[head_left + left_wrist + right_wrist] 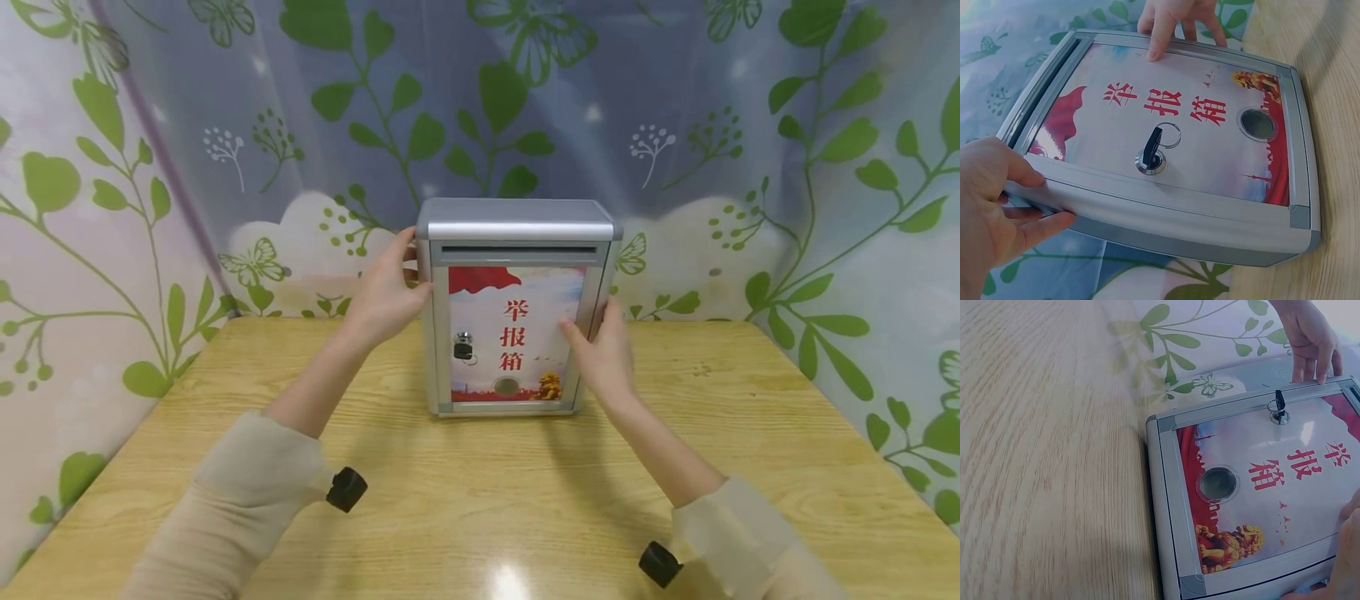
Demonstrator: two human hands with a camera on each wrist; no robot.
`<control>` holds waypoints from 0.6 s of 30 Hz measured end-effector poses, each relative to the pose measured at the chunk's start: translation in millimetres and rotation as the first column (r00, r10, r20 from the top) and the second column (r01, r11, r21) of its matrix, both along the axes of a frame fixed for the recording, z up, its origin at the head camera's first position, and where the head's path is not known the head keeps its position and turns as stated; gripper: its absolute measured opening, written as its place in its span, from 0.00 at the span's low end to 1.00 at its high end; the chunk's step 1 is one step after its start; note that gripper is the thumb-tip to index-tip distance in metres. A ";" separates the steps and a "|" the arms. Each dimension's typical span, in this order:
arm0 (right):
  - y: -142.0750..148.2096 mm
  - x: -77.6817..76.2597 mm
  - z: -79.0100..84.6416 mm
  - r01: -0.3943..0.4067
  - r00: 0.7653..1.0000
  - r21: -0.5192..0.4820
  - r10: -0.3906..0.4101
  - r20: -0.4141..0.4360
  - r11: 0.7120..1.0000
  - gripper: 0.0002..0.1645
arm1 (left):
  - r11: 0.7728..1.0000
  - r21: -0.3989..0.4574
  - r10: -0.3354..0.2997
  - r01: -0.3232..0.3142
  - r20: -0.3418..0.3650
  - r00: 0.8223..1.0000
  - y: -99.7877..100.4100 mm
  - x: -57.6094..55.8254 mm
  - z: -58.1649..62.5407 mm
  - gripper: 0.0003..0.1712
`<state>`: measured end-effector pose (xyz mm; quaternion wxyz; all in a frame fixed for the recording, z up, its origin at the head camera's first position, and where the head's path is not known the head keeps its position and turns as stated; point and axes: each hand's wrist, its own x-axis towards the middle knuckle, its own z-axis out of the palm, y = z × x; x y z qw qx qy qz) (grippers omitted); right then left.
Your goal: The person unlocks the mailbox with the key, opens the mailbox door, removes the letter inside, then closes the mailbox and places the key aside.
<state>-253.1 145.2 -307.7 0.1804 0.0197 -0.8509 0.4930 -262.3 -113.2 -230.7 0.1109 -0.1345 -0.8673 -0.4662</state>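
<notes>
- Our left hand (386,297) grips high on a silver report box (480,325), upright on the tabletop (465,500).
- Its lock key (1152,147) could bend if knocked.
- Our right hand (609,358) grips its side lower; uneven pulling could tip it.

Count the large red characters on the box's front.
3, in one column on the box in the head view: the top character, the middle character and the bottom character. None appears hidden.
</notes>
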 end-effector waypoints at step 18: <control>-2.6 -6.7 -1.3 -0.020 1.000 0.043 0.021 -0.007 0.999 0.42 | 1.000 -0.012 -0.017 0.017 -0.043 0.999 -7.7 -6.2 -7.0 0.41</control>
